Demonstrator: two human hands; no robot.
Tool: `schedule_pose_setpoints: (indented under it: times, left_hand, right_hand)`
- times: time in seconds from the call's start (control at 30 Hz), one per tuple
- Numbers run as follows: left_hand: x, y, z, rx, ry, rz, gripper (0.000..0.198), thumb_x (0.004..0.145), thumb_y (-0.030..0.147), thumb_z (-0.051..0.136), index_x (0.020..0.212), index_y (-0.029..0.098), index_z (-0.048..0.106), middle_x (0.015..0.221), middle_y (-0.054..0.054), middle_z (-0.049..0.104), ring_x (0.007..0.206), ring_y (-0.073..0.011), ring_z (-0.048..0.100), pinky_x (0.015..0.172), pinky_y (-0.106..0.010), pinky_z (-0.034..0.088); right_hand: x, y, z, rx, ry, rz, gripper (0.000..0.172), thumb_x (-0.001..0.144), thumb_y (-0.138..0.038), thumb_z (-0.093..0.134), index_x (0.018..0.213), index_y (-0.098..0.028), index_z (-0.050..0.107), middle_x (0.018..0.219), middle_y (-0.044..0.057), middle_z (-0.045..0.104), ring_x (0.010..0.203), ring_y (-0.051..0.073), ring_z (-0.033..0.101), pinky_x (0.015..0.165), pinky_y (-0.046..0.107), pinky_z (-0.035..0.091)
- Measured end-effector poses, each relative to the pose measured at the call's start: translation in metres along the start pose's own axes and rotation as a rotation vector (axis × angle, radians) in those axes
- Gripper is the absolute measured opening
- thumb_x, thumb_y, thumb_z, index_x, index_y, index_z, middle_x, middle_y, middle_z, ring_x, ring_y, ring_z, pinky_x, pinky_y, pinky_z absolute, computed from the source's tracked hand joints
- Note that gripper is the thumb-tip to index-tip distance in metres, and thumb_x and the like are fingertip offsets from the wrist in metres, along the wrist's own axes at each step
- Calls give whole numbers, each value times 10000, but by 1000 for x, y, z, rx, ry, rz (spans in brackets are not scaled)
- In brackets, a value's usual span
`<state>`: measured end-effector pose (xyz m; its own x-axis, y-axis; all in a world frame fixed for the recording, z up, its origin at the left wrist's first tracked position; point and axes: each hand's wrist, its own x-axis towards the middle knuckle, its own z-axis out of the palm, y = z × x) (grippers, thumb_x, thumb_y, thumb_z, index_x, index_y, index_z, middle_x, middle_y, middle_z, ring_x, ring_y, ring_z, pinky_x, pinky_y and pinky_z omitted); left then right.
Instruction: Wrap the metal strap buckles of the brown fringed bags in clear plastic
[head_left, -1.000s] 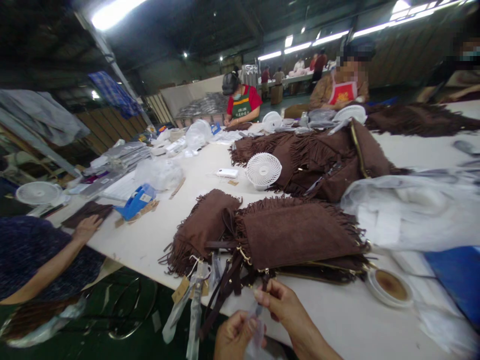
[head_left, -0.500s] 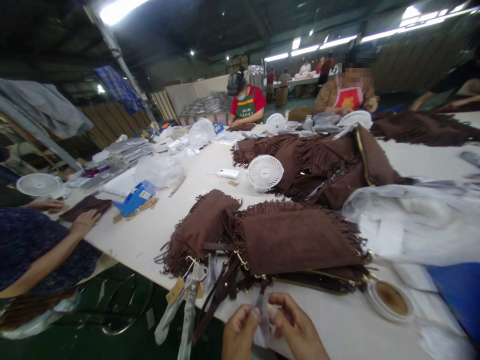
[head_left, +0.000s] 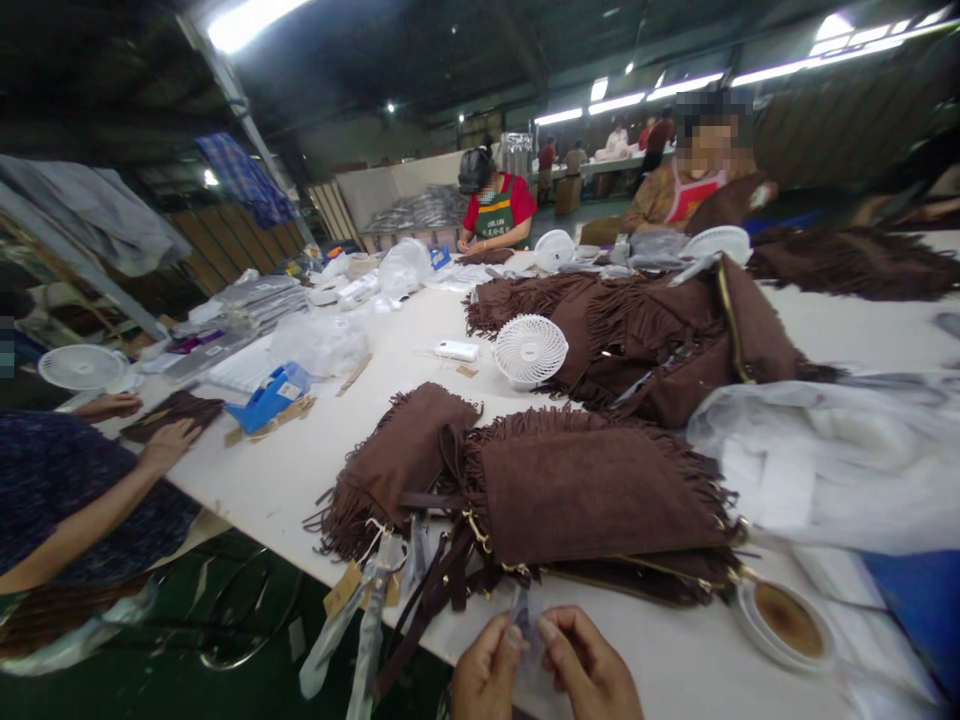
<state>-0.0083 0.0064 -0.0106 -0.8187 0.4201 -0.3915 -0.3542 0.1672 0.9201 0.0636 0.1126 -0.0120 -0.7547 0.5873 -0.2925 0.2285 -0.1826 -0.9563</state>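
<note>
Two hands now pinch the film (head_left: 523, 612); your right hand (head_left: 592, 672) has dropped level with your left hand (head_left: 486, 675); bag (head_left: 592, 495) lies just beyond.

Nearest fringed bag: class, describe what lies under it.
A second dark bag with a gold edge shows beneath the fringed bag, on the white table. Brown straps stick out at its left. Most of the lower bag is covered.
</note>
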Motion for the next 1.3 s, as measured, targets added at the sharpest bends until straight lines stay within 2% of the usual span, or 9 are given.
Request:
schedule_pose_setpoints:
  times: [0.2,0.43,0.6,0.67,0.73,0.87,1.0,1.13,1.3]
  left_hand:
    - [1,16,5,-25,-19,-2,566,681,662,625,898,148,723,701,-48,664,734,-211,555,669,-258,444]
    - [3,12,13,-111,-36,-6,545,709,645,611,920,154,718,802,-76,700,856,-248,587,745,-290,462]
    - [9,11,16,-157,-71,11,541,736,629,589,972,157,710,910,-112,718,917,-271,598,844,-343,452]
    - [10,12,17,-155,-92,28,544,741,625,587,981,152,710,928,-117,720,920,-278,603,851,-351,449]
    - [10,13,17,-146,-101,47,546,740,619,595,995,149,707,942,-114,717,939,-277,598,845,-342,445]
    - [8,23,14,-180,-124,21,561,727,625,614,986,135,703,838,-91,703,840,-233,597,724,-291,446]
    - [6,39,13,-280,-129,-53,584,690,656,631,921,125,712,680,-53,658,653,-175,564,644,-274,426]
    - [8,46,18,-372,-105,-44,561,646,644,683,840,119,716,669,-50,650,673,-182,571,680,-289,428]
    - [17,43,26,-489,-160,-89,444,679,547,711,773,113,691,657,-58,653,647,-168,572,643,-278,399]
  right_hand:
    - [3,-17,5,-26,80,-65,362,809,-574,548,752,-219,590,586,-29,528,562,152,496,548,237,400]
    - [2,-24,4,-42,94,-48,369,813,-590,538,837,-227,600,589,-27,546,563,159,512,547,241,422]
    - [8,-25,4,95,-35,-31,475,785,-565,604,1104,-215,566,963,75,677,815,215,632,668,273,499]
    - [13,-28,4,87,-43,-30,448,780,-550,620,1068,-208,593,942,73,682,811,215,631,664,272,494]
    - [18,-32,3,60,-42,-36,387,779,-543,624,964,-202,634,835,45,678,703,183,600,601,255,467]
    - [25,-39,1,77,-57,-41,360,753,-548,648,799,-191,651,663,-4,612,550,127,492,491,224,385]
    - [24,-40,-1,80,-94,-22,393,737,-581,647,770,-189,645,633,-8,582,550,134,484,490,228,378]
    - [19,-39,-1,14,-51,-59,387,743,-589,630,749,-202,640,627,-19,553,558,136,463,507,231,369]
    - [21,-44,-4,-94,-15,-106,380,782,-585,580,704,-214,600,601,-27,527,567,140,450,523,231,357]
